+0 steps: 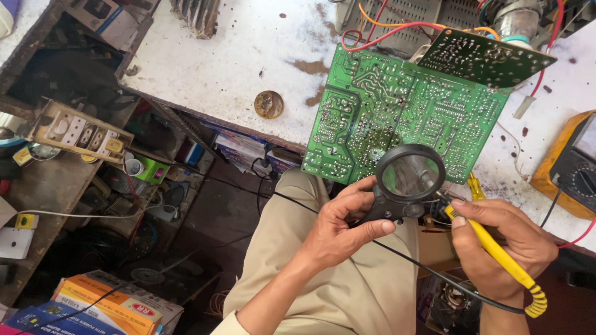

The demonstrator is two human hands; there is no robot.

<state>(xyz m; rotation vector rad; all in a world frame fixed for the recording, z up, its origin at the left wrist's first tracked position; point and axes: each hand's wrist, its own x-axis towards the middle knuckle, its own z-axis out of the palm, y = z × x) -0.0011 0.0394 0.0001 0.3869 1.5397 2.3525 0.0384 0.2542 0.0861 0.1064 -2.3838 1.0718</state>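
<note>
Magnifier (410,173) held over green circuit board (397,118) at the desk (236,62) edge.
Left hand (338,226) closes its grip on the magnifier's black handle; right hand (506,245) grips a yellow soldering iron (496,251), tip seemingly near the board.

Orange-blue cardboard boxes (93,307) bottom left; grey meter screen (586,138) right edge.

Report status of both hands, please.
Left hand holds magnifier. Right hand holds yellow soldering iron. Green circuit board under lens.
</note>
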